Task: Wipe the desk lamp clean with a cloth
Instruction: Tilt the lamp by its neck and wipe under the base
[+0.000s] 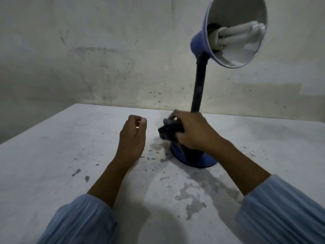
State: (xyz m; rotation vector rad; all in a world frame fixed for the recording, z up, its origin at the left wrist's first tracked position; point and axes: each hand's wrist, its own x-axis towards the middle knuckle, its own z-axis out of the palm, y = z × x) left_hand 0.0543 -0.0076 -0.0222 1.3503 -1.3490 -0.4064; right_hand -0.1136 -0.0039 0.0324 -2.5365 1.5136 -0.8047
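Note:
A blue desk lamp stands on the white table, with a round blue base [202,161], a black ribbed flexible neck [198,83] and a blue shade [233,30] tilted toward me, a white coiled bulb inside. My right hand [193,132] grips a dark bunched cloth [169,131] over the top of the base, at the foot of the neck. My left hand [133,134] hovers just left of the lamp, fingers loosely curled, holding nothing. Part of the base is hidden under my right hand and the cloth.
The white table [70,164] has chipped, stained patches around the lamp and toward me. A scuffed white wall [105,59] stands close behind the table's far edge. The table's left edge runs diagonally at the far left.

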